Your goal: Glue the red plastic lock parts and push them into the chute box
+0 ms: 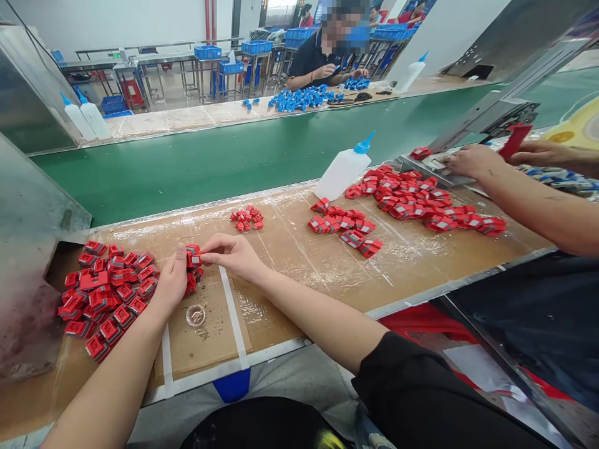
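Between my hands is a small red and grey plastic part (pixel 192 253). My left hand (pixel 173 277) is closed around its left side. The fingertips of my right hand (pixel 234 254) pinch together at its right edge; whether they also hold some tiny piece I cannot make out. Just below, more red parts (pixel 191 284) lie on the cardboard. A small clear round dish (pixel 195 315) with thin slivers in it sits under my hands. To the left of my left hand spreads a heap of red and grey parts (pixel 112 284).
A small pile of red pieces (pixel 246 218) lies ahead. Further right are more red parts (pixel 412 196) and a white squeeze bottle (pixel 344 171). A co-worker's arms (pixel 515 187) work beside a metal press (pixel 496 112). Beyond the green belt (pixel 210 162) a person handles blue parts (pixel 299 98).
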### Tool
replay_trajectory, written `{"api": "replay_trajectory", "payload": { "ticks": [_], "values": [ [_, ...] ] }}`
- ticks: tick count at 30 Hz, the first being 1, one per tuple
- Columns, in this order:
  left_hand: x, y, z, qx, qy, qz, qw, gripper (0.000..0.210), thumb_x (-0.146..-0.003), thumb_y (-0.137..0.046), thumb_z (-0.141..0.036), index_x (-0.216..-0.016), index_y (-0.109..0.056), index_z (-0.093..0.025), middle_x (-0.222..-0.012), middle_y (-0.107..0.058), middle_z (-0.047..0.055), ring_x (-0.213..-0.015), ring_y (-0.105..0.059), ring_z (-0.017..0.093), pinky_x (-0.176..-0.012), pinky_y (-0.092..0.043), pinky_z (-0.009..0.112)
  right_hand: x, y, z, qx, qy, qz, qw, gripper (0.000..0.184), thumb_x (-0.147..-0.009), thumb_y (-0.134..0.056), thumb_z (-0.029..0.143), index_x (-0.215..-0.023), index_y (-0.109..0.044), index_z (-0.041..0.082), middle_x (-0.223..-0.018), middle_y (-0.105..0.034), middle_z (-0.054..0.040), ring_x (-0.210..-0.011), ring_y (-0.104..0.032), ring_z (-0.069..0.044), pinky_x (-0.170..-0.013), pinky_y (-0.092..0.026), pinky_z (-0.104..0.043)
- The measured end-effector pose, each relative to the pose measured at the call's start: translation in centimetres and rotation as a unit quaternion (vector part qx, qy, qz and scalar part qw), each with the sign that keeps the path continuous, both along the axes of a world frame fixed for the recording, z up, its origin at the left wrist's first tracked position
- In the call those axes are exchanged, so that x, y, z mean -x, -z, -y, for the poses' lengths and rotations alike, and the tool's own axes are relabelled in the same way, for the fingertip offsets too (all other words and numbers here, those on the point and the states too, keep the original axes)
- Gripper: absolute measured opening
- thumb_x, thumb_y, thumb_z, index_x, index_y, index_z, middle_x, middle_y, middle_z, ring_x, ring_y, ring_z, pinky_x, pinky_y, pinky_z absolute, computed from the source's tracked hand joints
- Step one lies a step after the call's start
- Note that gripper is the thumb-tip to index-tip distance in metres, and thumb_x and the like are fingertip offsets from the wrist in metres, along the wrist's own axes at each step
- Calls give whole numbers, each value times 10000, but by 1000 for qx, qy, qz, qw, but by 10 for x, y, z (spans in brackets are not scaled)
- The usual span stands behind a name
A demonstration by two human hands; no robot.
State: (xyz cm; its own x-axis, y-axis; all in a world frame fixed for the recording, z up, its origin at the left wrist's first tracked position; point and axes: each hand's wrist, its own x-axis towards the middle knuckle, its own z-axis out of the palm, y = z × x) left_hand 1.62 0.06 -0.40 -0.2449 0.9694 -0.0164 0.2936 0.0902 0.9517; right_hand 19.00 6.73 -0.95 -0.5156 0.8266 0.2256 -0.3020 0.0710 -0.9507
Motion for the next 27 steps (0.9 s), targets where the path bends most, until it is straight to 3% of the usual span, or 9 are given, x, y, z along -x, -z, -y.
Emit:
{"api": "replay_trajectory", "payload": {
  "ticks": [2,5,9,14,21,24,27],
  "values": [
    [0,1,0,-33,8,-24,999,656,-968,-399,-753,-902,-703,-176,-899,-710,79,-929,-638,251,-877,-496,352,2,0,2,35,-10,-10,999,371,-698,-924,409,-908,-740,165,-905,-715,-24,-778,-698,-130,-740,-607,-278],
    [0,2,1,-59,21,-54,997,648,-1009,-330,-714,-847,-662,-182,-861,-681,69,-866,-613,226,-868,-468,347,1,0,3,94,-32,6,995,505,-664,-944,440,-975,-643,179,-830,-712,1,-690,-701,-138,-673,-608,-288],
    [0,4,2,-67,30,-82,994,624,-1037,-280,-674,-775,-590,-201,-777,-631,52,-768,-566,205,-780,-454,330,-4,-3,2,37,-89,86,992,472,-790,-820,585,-857,-615,165,-652,-661,11,-592,-650,-128,-596,-547,-254],
    [0,3,2,-70,47,-123,989,602,-1054,-279,-634,-770,-593,-207,-779,-649,52,-760,-580,209,-778,-450,329,-7,-8,5,-42,-114,135,983,503,-932,-639,634,-745,-578,171,-633,-628,21,-591,-620,-116,-611,-524,-246],
    [-4,-2,0,-70,63,-147,985,603,-1053,-299,-621,-762,-618,-201,-750,-657,56,-764,-610,224,-783,-472,335,-7,2,1,-10,-157,126,979,446,-964,-610,583,-785,-555,179,-646,-649,12,-587,-639,-138,-579,-531,-258],
    [-6,-4,-3,-62,47,-118,990,623,-1039,-312,-648,-786,-652,-192,-776,-677,60,-790,-624,227,-796,-490,329,-9,2,-6,-34,-87,112,989,333,-909,-721,494,-919,-602,183,-768,-655,13,-613,-620,-124,-575,-532,-252],
    [-8,-6,-6,-51,50,-81,994,659,-1000,-343,-716,-805,-677,-183,-793,-692,69,-814,-640,238,-806,-509,334,-12,-7,-11,-162,-14,99,982,442,-821,-839,347,-1184,-635,200,-1145,-668,-63,-960,-663,-169,-814,-582,-300]
  ]
}}
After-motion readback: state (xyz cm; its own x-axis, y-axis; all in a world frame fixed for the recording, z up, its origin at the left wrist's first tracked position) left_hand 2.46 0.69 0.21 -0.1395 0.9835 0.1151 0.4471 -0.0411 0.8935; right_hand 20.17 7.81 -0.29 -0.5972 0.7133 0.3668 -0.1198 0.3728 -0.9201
